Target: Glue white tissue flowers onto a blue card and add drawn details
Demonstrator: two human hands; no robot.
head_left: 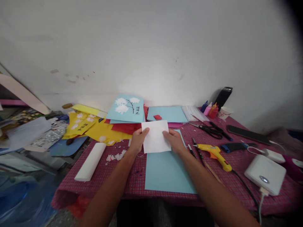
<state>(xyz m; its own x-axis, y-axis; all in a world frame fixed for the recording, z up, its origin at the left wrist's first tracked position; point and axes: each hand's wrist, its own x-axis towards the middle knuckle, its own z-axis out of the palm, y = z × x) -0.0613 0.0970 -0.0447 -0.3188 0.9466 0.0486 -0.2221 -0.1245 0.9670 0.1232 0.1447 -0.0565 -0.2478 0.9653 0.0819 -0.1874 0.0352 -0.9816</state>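
Note:
A square sheet of white paper [156, 138] is held up between my two hands. My left hand [139, 138] pinches its left edge, thumb on the front face. On the opposite edge my right hand [174, 140] grips it the same way, its thumb on the paper. Below and behind the sheet lies light blue cardstock [168, 173] on the table. Left of my left forearm are crumpled white paper scraps [115, 156] and a white roll [92, 162].
A yellow glue gun [216, 154], scissors [209, 130], pens [191, 151] and a white power bank [265, 174] lie to the right. Paint bottles [210, 110] and a black flask [223, 97] stand behind. A blue flower card [126, 108] and yellow sheets [106, 130] lie back left.

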